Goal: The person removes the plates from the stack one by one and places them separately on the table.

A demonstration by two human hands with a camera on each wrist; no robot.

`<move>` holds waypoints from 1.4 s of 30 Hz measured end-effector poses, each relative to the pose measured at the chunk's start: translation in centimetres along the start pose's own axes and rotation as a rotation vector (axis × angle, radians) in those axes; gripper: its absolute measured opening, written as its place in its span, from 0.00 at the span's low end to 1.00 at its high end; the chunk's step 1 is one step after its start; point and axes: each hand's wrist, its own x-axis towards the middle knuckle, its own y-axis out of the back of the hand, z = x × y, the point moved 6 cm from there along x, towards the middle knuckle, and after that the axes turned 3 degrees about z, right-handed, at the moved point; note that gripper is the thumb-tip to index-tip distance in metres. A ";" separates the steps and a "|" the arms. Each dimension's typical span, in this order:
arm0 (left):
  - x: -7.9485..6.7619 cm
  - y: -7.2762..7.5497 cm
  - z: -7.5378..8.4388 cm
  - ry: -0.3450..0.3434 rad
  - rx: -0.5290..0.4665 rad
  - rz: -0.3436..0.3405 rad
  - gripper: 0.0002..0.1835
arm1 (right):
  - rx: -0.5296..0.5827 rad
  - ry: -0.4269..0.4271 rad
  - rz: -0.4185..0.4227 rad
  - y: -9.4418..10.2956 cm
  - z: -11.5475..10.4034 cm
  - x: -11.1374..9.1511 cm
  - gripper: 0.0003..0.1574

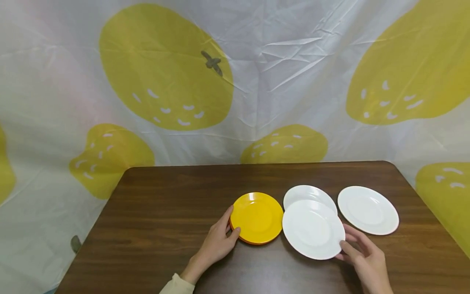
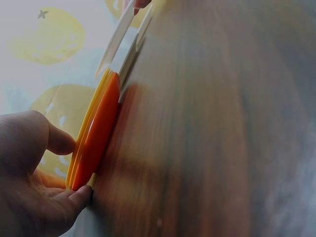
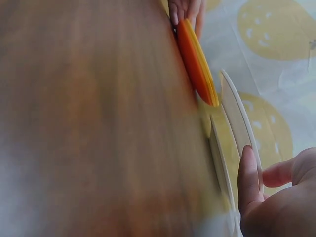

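My left hand (image 1: 219,241) grips the near left rim of a small stack of plates, a yellow plate (image 1: 257,218) on top and an orange plate (image 2: 100,133) at the bottom. The thumb lies at the upper rim, with fingers at the side and underneath. My right hand (image 1: 367,257) pinches the right rim of a white plate (image 1: 313,229), thumb on top and fingers below. That plate is held above the table, its left edge close to the yellow plate. Behind it, partly covered, a second white plate (image 1: 307,194) lies on the table.
A third white plate (image 1: 368,210) lies to the right on the dark wooden table (image 1: 176,204). Beyond the table's back edge hangs a white cloth (image 1: 279,90) printed with large yellow fruit.
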 end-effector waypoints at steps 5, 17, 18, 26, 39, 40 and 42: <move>0.0 0.0 0.0 0.002 0.001 0.003 0.37 | 0.006 -0.050 0.050 1.4 0.6 -0.2 0.25; -0.1 0.2 -0.2 0.001 -0.026 0.012 0.37 | -0.019 -0.113 0.074 3.9 1.0 -0.7 0.22; -0.1 0.2 -0.2 -0.001 -0.026 0.012 0.37 | -0.016 -0.113 0.075 4.2 1.1 -0.7 0.22; 0.0 0.1 -0.4 -0.001 -0.033 0.015 0.37 | 0.063 -0.136 0.103 6.5 2.1 -0.7 0.30; -0.2 0.7 -0.5 0.021 -0.037 0.033 0.36 | 0.077 -0.160 0.147 8.5 2.4 -0.4 0.33; -0.3 0.8 -0.5 0.022 -0.037 0.036 0.36 | 0.104 -0.132 0.134 8.7 2.6 -0.3 0.34; -0.3 0.8 -0.5 0.023 -0.032 0.041 0.36 | 0.154 -0.086 0.099 9.3 3.2 -0.3 0.35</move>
